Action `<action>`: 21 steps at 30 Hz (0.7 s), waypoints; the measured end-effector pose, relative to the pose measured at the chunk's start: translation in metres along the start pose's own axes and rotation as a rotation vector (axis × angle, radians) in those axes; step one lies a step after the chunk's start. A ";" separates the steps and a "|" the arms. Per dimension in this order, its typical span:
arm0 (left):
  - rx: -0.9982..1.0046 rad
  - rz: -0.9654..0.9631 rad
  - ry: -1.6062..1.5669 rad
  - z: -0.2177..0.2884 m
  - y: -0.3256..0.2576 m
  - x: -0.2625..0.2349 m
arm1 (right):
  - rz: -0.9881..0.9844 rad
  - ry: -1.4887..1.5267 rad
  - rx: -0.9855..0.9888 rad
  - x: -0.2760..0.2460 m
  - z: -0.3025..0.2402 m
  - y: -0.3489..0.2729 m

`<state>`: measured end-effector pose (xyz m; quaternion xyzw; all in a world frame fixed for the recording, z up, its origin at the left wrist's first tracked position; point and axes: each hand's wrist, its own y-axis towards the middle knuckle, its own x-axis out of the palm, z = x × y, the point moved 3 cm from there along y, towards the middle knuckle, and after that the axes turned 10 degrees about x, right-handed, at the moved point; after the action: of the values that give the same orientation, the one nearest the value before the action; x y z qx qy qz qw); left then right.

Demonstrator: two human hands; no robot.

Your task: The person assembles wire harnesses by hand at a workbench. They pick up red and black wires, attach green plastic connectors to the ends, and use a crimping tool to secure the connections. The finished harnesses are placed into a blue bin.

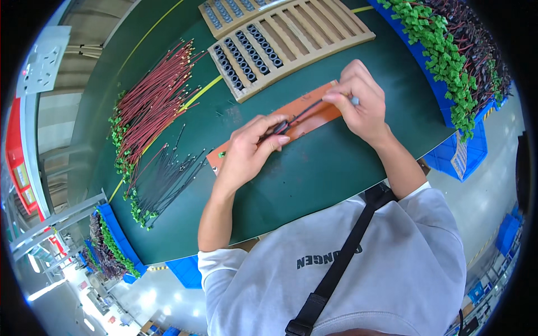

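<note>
Between the thumb and fingers of my left hand (246,147) is a small black part (281,127), mostly covered by the fingertips. My right hand (361,103) pinches a thin dark rod (307,111); a pale blue-grey end (355,101) shows beside the fingers. The rod slants down to the left and meets the black part; whether it goes inside cannot be made out. Under both hands lies a long orange-brown board (316,119) on the green table. A small green piece (222,154) rests near the board's left end, beside my left wrist.
Beyond the hands stands a slotted wooden tray (314,56) with rows of black ring-shaped parts (245,56); another tray (213,25) is behind it. Red wires (159,92) with green connectors and dark wires (171,179) lie to the left. A blue bin (431,84) of wires stands right.
</note>
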<state>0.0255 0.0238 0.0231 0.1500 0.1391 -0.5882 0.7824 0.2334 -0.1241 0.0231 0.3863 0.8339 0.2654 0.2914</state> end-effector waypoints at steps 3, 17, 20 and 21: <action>0.000 0.032 -0.120 -0.003 -0.007 0.005 | -0.025 -0.048 -0.204 -0.007 -0.018 0.009; 0.045 0.196 -0.208 -0.035 -0.022 0.024 | -0.302 0.206 0.537 0.013 0.014 -0.001; 0.018 0.200 -0.175 -0.031 -0.021 0.023 | -0.324 0.401 0.661 0.021 0.023 -0.007; 0.050 0.221 -0.132 -0.030 -0.021 0.023 | -0.340 0.498 0.712 0.026 0.019 -0.008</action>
<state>0.0097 0.0104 -0.0150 0.1447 0.0551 -0.5105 0.8458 0.2287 -0.1042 -0.0024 0.2448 0.9691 -0.0041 -0.0290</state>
